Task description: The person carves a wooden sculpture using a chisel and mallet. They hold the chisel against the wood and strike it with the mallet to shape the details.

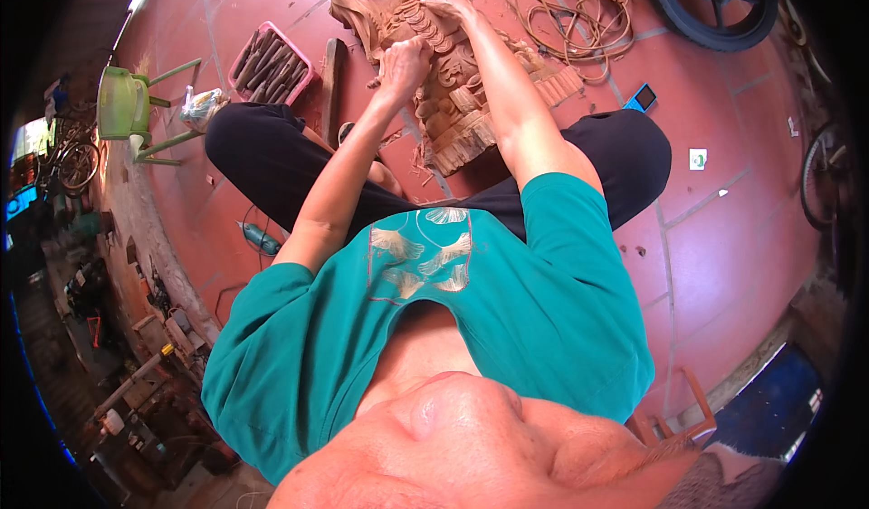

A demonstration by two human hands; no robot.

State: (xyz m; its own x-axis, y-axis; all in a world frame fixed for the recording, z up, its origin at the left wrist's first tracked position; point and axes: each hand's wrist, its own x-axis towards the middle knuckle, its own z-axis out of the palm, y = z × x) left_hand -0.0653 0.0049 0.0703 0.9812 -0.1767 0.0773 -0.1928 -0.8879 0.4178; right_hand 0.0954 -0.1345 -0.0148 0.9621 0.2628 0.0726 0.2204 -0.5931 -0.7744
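A carved wooden relief, brown and full of deep curls and scale-like rows, lies on the floor in front of my crossed legs. My left hand is closed in a fist over its left part. A short brown stub pokes out beside that fist; what it belongs to is hidden. Farther off, my right hand rests on the far part of the carving, its fingers bent and drawn together. Whatever those fingers hold is too small to make out.
Left of the carving stand a pink basket of dark tool handles and a wooden bar. A green chair is farther left. Coiled brown cord, a black wheel and a small blue device lie to the right.
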